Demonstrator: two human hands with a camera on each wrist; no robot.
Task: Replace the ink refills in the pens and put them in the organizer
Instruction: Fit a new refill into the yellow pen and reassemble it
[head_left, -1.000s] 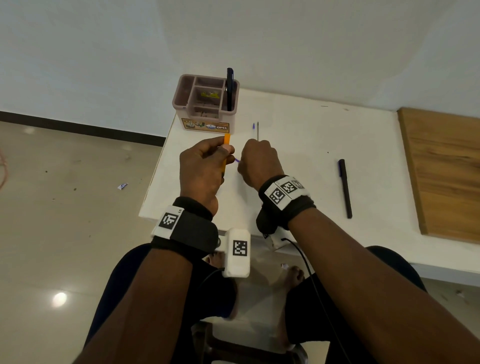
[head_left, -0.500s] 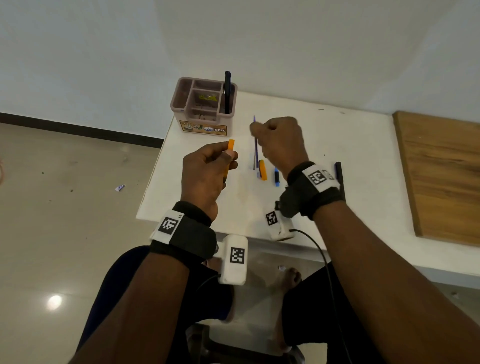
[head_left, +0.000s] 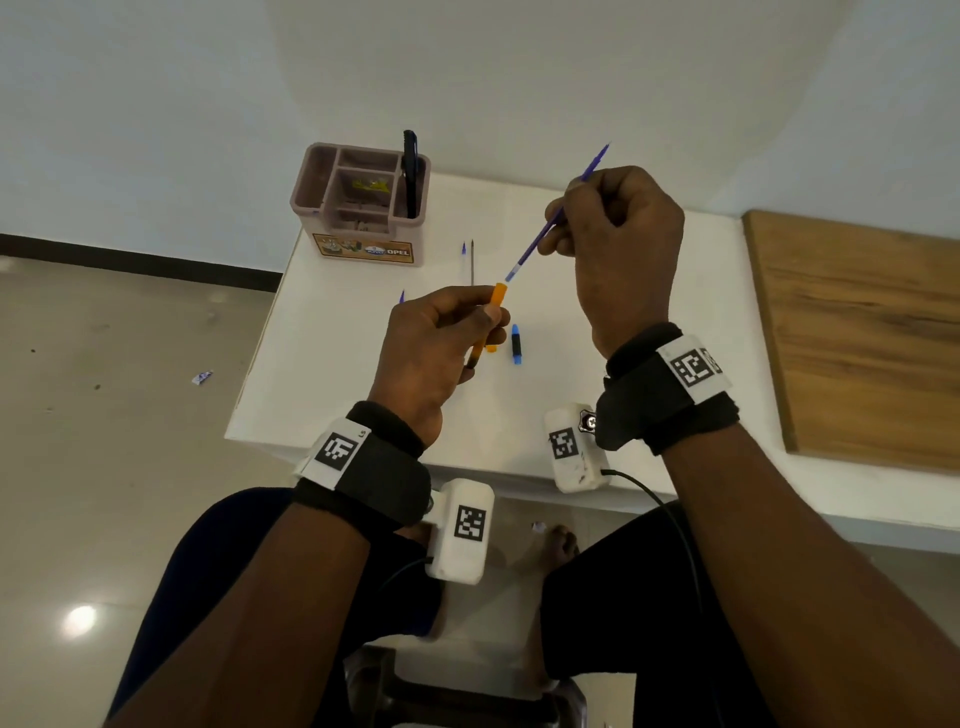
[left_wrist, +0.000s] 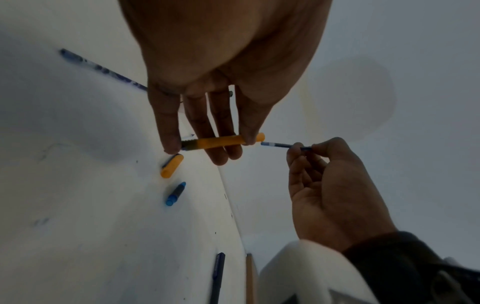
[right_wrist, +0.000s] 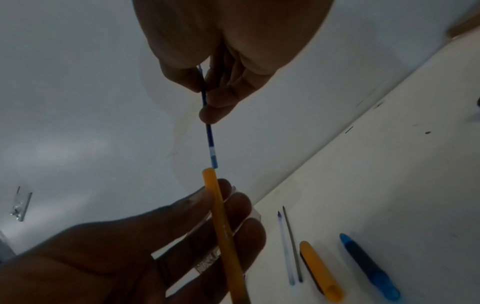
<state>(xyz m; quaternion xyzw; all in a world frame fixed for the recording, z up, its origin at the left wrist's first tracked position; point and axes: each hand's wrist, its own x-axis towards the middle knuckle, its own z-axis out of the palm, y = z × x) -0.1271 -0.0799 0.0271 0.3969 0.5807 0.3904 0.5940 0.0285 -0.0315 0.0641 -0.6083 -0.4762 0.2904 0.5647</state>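
My left hand (head_left: 441, 348) grips an orange pen barrel (head_left: 491, 317) above the white table (head_left: 322, 374), its open end pointing up and to the right. My right hand (head_left: 618, 234) pinches a thin blue refill (head_left: 540, 239), tilted, with its lower end right at the barrel's mouth. The wrist views show the same meeting of refill (right_wrist: 209, 139) and barrel (right_wrist: 221, 216). The pink organizer (head_left: 363, 202) stands at the table's far left corner with a black pen (head_left: 410, 171) upright in it.
An orange cap (left_wrist: 171, 165) and a blue cap (head_left: 516, 344) lie under my hands. Two loose refills (head_left: 471, 260) lie near the organizer. A black pen (left_wrist: 217, 277) lies further right. A wooden board (head_left: 857, 338) covers the table's right end.
My right hand swung out over the far table with a refill, then came back. It now holds the blue refill's end at the mouth of the barrel. My left hand stayed put.
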